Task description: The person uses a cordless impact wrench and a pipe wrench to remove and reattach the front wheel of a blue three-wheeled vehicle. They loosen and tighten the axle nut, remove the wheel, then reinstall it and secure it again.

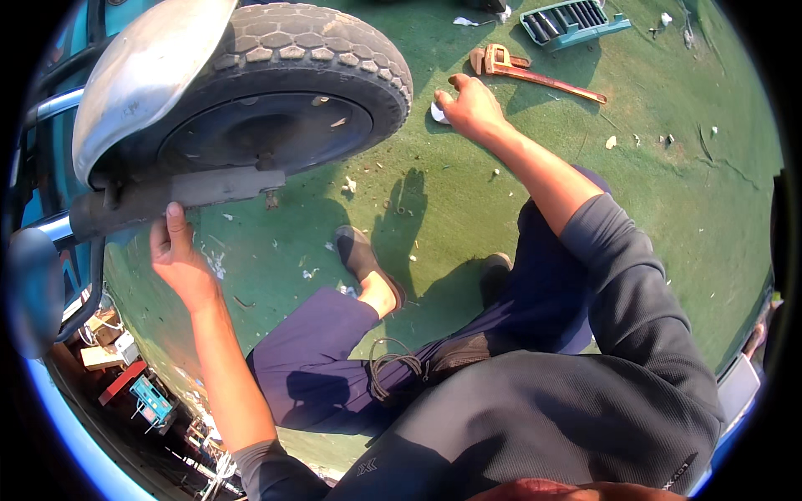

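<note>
A front wheel with a worn black tyre stands at the upper left, a silver mudguard over part of it. Alongside the wheel runs a grey fork leg. My left hand has its thumb against this leg's near edge; the other fingers curl behind, partly hidden. Stretched far forward, my right hand hovers over or rests on the ground, thumb and forefinger apart. Partly beneath it shows a small white thing, its kind unclear. Just beyond lies a pipe wrench with a reddish handle.
A teal socket case holding several dark sockets sits at the far right of the wheel. Scraps of white litter dot the green ground covering. Tools and boxes, among them a teal device, crowd the lower left.
</note>
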Demonstrator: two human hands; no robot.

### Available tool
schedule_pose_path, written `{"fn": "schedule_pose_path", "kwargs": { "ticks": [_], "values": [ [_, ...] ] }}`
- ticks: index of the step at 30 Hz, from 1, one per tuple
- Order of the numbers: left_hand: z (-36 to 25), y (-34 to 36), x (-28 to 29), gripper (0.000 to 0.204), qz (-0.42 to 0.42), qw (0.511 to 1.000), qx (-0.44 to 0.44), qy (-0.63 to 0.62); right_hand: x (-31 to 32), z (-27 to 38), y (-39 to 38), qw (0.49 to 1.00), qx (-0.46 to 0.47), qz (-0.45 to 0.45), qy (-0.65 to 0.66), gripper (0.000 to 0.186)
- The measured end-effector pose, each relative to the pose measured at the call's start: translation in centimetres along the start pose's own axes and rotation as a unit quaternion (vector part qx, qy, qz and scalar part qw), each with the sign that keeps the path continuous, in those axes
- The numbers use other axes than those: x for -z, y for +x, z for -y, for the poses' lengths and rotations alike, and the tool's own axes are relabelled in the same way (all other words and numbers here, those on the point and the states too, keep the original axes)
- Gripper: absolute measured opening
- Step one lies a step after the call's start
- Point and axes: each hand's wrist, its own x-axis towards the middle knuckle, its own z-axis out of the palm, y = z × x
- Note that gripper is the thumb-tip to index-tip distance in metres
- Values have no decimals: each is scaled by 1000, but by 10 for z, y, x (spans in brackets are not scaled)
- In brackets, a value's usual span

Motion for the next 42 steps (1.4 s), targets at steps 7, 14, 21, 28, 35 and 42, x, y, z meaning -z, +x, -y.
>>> {"fn": "schedule_pose_path", "kwargs": {
  "ticks": [7,14,21,28,35,42],
  "values": [
    [-17,24,-8,40,7,1000,10,-10,29,-119,60,931,-75,-64,-352,31],
    [-35,22,-3,46,46,998,-3,-48,48,-151,88,924,17,-41,-381,29],
    [-28,34,0,46,88,994,-38,-45,40,-156,62,983,77,-31,-162,38],
    [-29,33,6,38,81,995,-34,-40,74,-23,-97,944,281,140,-102,40],
    [-17,35,-1,33,71,994,-47,-64,57,93,-149,744,631,181,-129,48],
    [-28,33,0,35,71,997,-42,-3,61,127,-137,752,628,110,-167,50]
  ]
}}
